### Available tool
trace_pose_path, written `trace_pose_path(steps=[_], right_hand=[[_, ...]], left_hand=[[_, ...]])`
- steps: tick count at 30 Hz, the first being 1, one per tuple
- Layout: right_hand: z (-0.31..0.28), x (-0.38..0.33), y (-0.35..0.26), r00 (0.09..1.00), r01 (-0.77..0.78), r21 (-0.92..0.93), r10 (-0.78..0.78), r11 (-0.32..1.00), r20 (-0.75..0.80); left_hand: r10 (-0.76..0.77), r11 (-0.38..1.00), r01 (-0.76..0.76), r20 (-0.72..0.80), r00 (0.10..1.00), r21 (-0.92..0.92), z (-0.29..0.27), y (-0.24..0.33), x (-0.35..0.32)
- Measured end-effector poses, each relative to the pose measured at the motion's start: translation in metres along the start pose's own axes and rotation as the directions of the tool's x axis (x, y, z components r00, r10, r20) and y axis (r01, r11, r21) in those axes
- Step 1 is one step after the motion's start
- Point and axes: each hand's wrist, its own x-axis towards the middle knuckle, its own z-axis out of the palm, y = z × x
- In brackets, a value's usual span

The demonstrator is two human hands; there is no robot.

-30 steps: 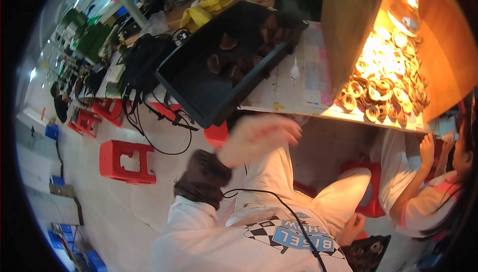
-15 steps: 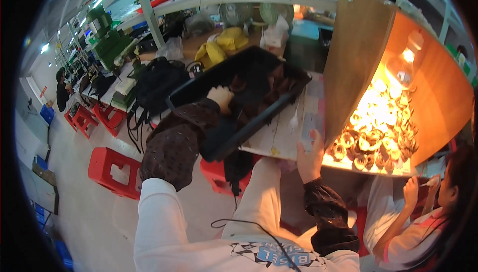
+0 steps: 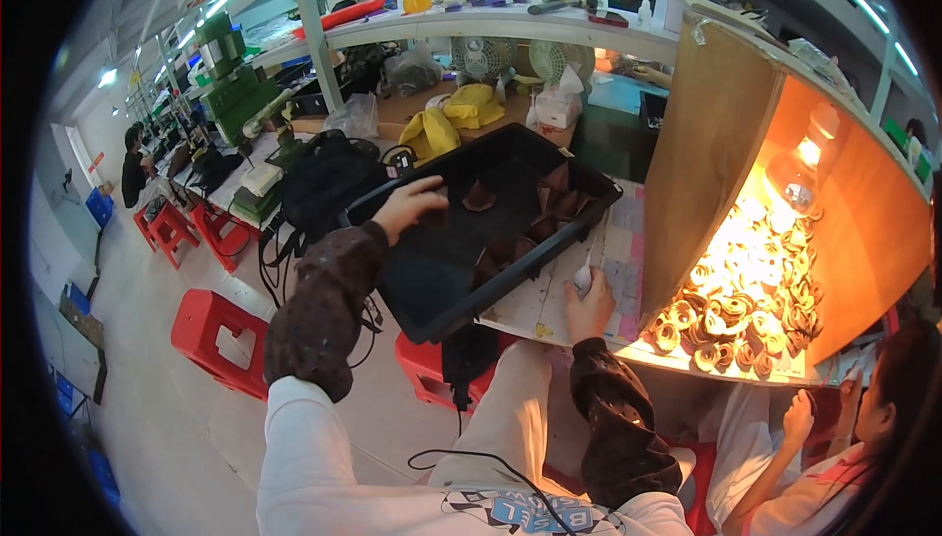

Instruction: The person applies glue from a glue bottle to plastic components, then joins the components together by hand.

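A large black plastic tray [image 3: 432, 281] lies on the worktable, overhanging its near edge, with several brown leather pieces [image 3: 549, 204] in its far part. My left hand [image 3: 407, 205] rests on the tray's left rim, fingers curled over it. My right hand [image 3: 589, 303] lies on the table just right of the tray, closed around a small white brush-like tool [image 3: 582, 277]. Dark sleeve covers wrap both forearms.
A lit wooden box [image 3: 785, 193] with a lamp holds several curled leather pieces [image 3: 746, 310] at the right. A seated person [image 3: 863, 438] works at the lower right. Red stools [image 3: 211, 325] stand on the floor to the left. Yellow cloth [image 3: 446, 124], fans and a black bag [image 3: 324, 178] lie behind the tray.
My left hand rose from my lap to the tray's left rim. My right hand came up onto the table beside the tray. The view tilted upward.
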Motion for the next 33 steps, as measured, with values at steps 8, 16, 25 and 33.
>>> trace_pose_path(steps=[8, 16, 25, 33], right_hand=[[-0.018, -0.012, -0.016, 0.998, 0.056, 0.099, -0.056, 0.993, -0.006], [-0.16, -0.125, -0.032, 0.913, -0.391, 0.597, 0.215, 0.701, 0.346], [-0.233, -0.208, -0.016, 0.845, -0.533, 0.584, 0.421, 0.612, 0.33], [-0.261, -0.23, 0.0, 0.781, -0.612, 0.505, 0.564, 0.608, 0.268]], left_hand=[[0.194, 0.402, 0.11, 0.203, 0.96, -0.909, 0.082, 0.048, -0.135], [-0.08, 0.042, 0.54, 0.536, 0.84, -0.841, 0.239, -0.015, -0.219], [-0.059, 0.366, 0.669, 0.701, 0.71, -0.647, 0.282, -0.067, -0.266], [-0.213, 0.253, 0.739, 0.709, 0.672, -0.625, 0.282, -0.076, -0.269]])
